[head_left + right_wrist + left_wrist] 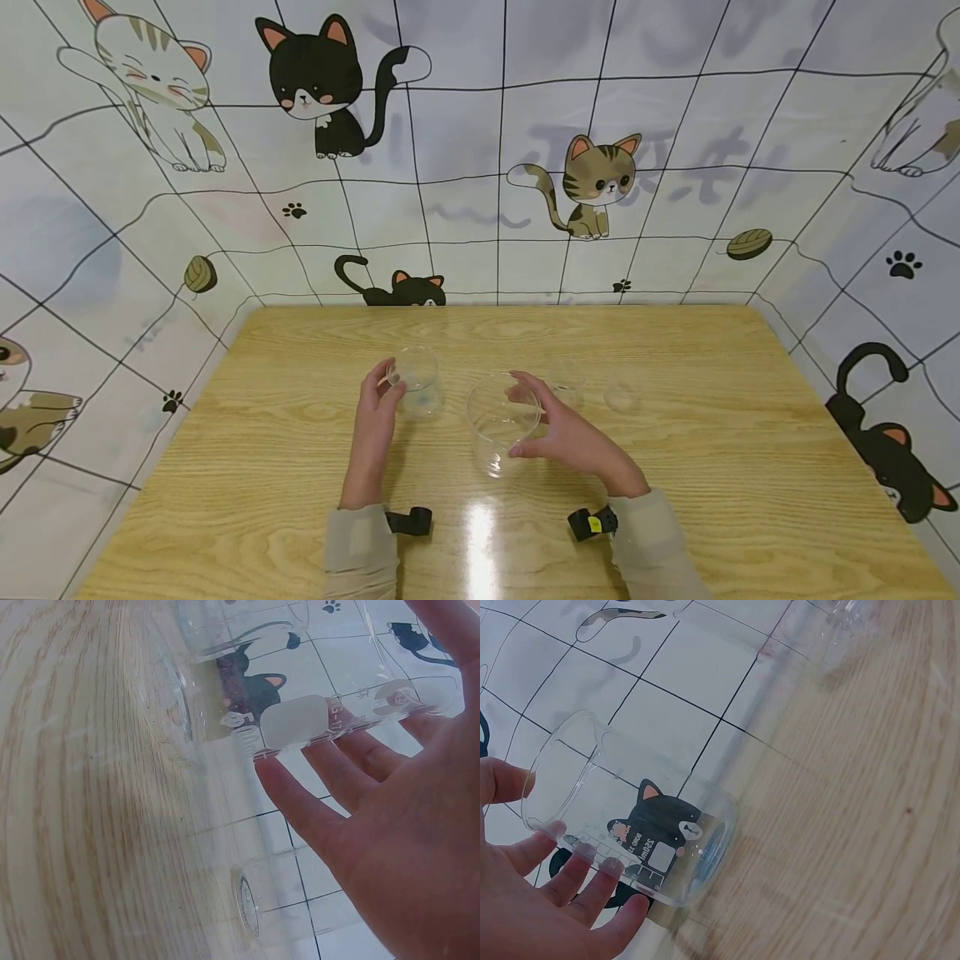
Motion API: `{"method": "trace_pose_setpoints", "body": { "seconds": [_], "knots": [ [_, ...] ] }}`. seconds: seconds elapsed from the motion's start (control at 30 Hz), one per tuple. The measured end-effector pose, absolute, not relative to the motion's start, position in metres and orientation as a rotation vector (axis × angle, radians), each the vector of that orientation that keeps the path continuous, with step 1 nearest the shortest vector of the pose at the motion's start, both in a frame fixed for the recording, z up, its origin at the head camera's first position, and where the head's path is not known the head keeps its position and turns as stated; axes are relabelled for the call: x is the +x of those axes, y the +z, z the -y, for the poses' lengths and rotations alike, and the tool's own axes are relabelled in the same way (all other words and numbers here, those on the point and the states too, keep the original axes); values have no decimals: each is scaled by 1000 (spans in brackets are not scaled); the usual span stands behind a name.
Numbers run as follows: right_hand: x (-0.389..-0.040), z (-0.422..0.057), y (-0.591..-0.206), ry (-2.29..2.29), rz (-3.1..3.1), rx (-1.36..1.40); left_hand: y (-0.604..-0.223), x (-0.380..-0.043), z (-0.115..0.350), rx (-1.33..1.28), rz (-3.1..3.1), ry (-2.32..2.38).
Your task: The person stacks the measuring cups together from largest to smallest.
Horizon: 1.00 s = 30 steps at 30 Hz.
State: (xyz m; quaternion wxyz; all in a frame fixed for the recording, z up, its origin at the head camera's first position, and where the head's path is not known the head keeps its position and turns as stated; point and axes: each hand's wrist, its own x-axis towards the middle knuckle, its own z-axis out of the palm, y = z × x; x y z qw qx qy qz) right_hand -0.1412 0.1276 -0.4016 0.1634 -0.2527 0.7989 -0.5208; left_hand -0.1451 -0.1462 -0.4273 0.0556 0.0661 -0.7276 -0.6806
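Observation:
My left hand (377, 408) holds a clear glass beaker (422, 398) near its rim, thumb on one side and fingers on the other. White graduations and a mirrored 250 ml mark show on this beaker (660, 832) in the left wrist view. Nearer to me, my right hand (573, 433) grips a larger clear beaker (491, 429) from its right side. Its white printed label (292, 724) shows beside the fingers in the right wrist view. Both beakers look upright; whether their bases touch the table I cannot tell.
Behind and right of my right hand stand two smaller clear glass vessels (621, 397), faint against the wood. One small glass vessel (289, 900) also appears in the right wrist view. Cat-patterned wall sheets (465, 200) border the wooden table (750, 467) at the back and sides.

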Motion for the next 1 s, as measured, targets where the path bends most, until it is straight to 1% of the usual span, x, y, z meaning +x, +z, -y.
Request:
{"method": "trace_pose_setpoints", "body": {
  "seconds": [0.33,1.0],
  "knots": [
    [-142,-128,-403,-1489,-2268,-729,-447,-154,151,170,2121,-2058],
    [-142,-128,-403,-1471,-2284,-741,-443,-151,150,245,2147,-1987]
  ]
}}
